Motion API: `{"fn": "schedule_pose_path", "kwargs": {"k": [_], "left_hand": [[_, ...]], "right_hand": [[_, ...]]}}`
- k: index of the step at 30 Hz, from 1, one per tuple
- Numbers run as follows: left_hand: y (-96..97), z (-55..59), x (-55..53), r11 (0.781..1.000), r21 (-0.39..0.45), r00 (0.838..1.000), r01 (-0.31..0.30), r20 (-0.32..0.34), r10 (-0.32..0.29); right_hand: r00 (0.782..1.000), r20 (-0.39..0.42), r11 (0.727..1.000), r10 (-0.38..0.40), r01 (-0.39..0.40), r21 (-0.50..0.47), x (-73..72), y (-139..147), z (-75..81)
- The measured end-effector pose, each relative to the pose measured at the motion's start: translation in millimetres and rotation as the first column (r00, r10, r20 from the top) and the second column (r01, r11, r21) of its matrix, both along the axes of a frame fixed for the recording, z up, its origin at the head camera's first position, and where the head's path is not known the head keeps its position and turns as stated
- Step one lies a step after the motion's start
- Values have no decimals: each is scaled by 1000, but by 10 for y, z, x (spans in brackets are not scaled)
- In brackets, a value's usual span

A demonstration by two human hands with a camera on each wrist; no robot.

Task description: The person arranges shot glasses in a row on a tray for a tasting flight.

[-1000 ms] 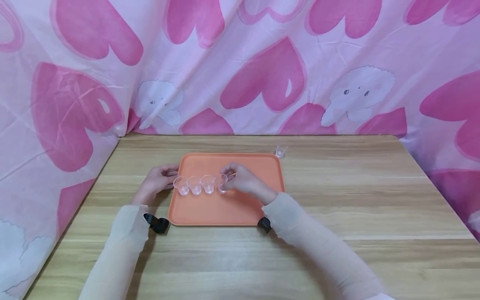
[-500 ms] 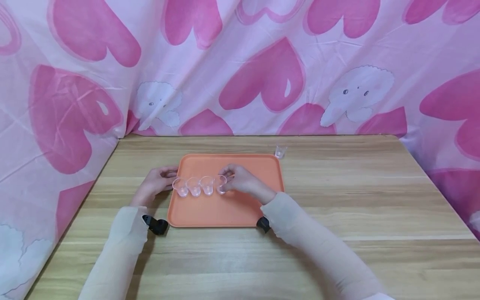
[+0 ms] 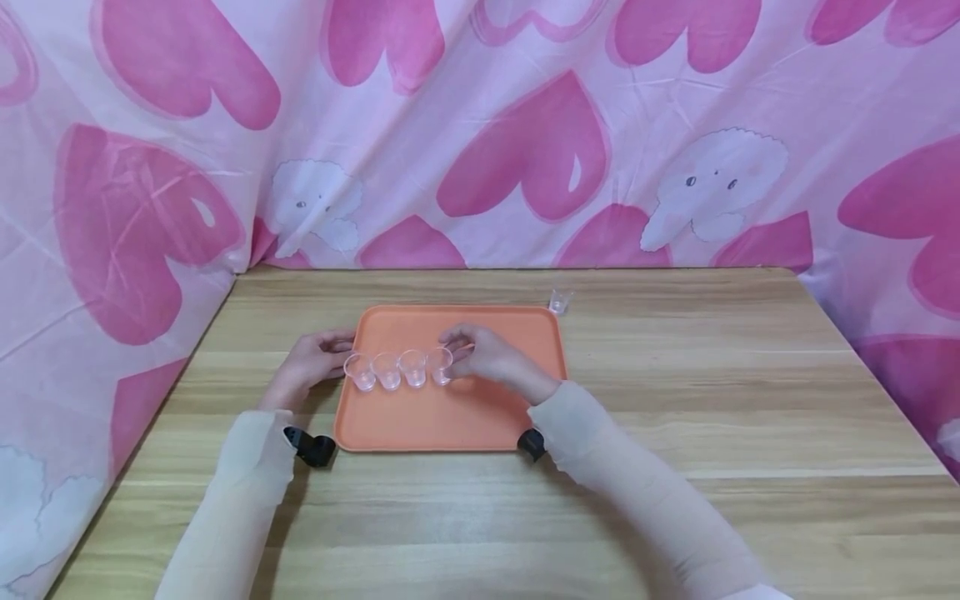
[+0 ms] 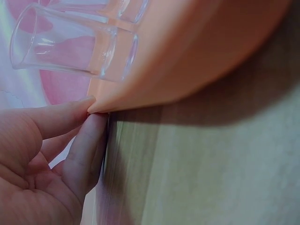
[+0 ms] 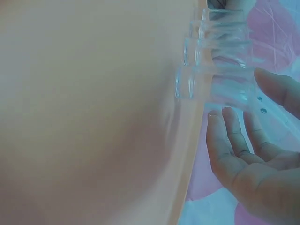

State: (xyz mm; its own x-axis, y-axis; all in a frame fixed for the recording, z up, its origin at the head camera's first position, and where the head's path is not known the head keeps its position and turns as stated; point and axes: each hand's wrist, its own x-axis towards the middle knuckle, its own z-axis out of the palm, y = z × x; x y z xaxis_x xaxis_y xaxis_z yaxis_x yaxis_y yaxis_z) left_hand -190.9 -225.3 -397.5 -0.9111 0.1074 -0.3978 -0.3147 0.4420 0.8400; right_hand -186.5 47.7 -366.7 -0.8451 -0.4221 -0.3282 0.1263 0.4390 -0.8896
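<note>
Several small clear cups stand upright in a row across the orange tray (image 3: 450,429). My left hand (image 3: 311,362) pinches the tray's left rim between thumb and finger, beside the leftmost cup (image 3: 363,373); the left wrist view shows the thumb and finger (image 4: 89,140) meeting at that rim. My right hand (image 3: 487,357) is at the rightmost cup (image 3: 441,367). In the right wrist view its fingers (image 5: 220,140) are loosely bent and sit apart from that cup, while the thumb tip (image 5: 267,82) is close to the cup's mouth; whether it touches I cannot tell.
Another clear cup (image 3: 558,302) stands on the wooden table (image 3: 712,392) just behind the tray's back right corner. A pink curtain (image 3: 405,167) with hearts hangs behind the table and along its sides. Black wrist cameras (image 3: 311,448) sit near the tray's front corners.
The right hand has eased slightly to the right, away from the rightmost cup. The left hand stays at the tray's rim, and the cups keep their row.
</note>
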Motion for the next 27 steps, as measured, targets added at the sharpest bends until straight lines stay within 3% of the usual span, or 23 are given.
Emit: {"fn": "schedule_pose_path", "kwargs": {"k": [6,10,17,20,27], "left_hand": [[-6,35,4,1000,-2,1000,1,-2,-1],[-3,28,3,1000,0,1000,-8,1,8],[27,-8,-18,1000,3,1000,-9,0,9],[22,-15,-22,1000,1,1000,-11,2,11],[1,-4,-17,1000,-11,1000,-12,-7,12]], "right_hand": [[998,-55,999,-23,21,-39,-58,202,62],[988,-100,989,-122,112,-96,-137,417,95],[936,-127,925,-328,291,-246,-304,849,102],[908,-145,902,-394,351,-249,-370,1016,109],[856,-235,887,-460,430,-167,-475,1272,129]]}}
